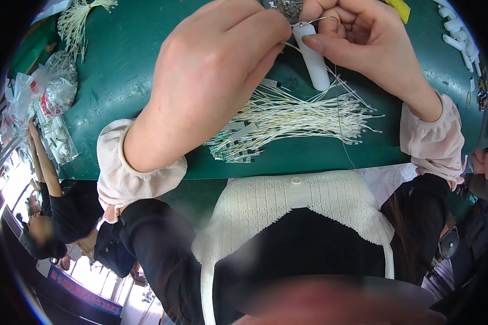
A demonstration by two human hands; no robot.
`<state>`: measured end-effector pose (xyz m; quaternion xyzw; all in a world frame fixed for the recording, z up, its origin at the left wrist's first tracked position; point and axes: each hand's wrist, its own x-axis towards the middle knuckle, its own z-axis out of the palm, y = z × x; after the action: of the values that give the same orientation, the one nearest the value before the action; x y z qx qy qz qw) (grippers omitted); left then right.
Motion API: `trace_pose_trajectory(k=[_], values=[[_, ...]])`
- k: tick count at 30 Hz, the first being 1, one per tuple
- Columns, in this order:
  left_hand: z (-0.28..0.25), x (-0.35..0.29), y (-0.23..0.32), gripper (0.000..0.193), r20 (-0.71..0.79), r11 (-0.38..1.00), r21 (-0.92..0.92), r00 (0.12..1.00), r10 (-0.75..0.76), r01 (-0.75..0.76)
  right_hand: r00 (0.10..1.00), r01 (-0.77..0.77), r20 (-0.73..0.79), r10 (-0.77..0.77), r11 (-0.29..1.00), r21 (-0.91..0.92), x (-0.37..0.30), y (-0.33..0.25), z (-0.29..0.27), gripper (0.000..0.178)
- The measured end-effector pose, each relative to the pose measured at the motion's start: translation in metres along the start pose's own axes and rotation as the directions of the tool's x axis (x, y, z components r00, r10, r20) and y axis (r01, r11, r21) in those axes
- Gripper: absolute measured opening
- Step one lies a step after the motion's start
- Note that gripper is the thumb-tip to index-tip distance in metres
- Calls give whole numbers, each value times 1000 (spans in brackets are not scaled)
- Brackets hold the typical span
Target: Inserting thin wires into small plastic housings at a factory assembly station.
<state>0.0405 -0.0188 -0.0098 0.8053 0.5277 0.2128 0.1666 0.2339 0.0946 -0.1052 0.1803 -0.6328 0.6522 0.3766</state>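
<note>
My left hand (217, 70) is closed in a pinch at the far middle of the table, with a white wire (293, 46) coming out at its fingertips. Beside it, my right hand (371, 46) is curled closed around a thin metal wire (327, 18) that looks like solder. One loop of this wire reaches the top end of a white cylinder (313, 64), and its tail hangs down past the table edge. My right thumb presses against the cylinder's side. Below both hands lies a bundle of white wires (303, 120) with small green circuit boards (236, 153) at its left end.
The table is green (119, 70). Another wire bundle (81, 21) lies far left, near clear plastic bags (57, 89). White pieces (461, 35) sit at the far right, and a dark metal block (287, 6) is behind my hands. A person in black (68, 211) is at the left.
</note>
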Motion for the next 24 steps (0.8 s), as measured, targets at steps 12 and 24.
trace_pose_trajectory(k=[12, 24], values=[[-3, -6, 16, 18, -135, 988, 147, 989, 61, -41, 477, -878, -478, 737, 384, -285, 51, -75, 42, 23], [-16, 6, 0, 11, 149, 906, -340, 966, -210, 250, 426, -901, -439, 791, 324, -289, 53, -82, 43, 25]])
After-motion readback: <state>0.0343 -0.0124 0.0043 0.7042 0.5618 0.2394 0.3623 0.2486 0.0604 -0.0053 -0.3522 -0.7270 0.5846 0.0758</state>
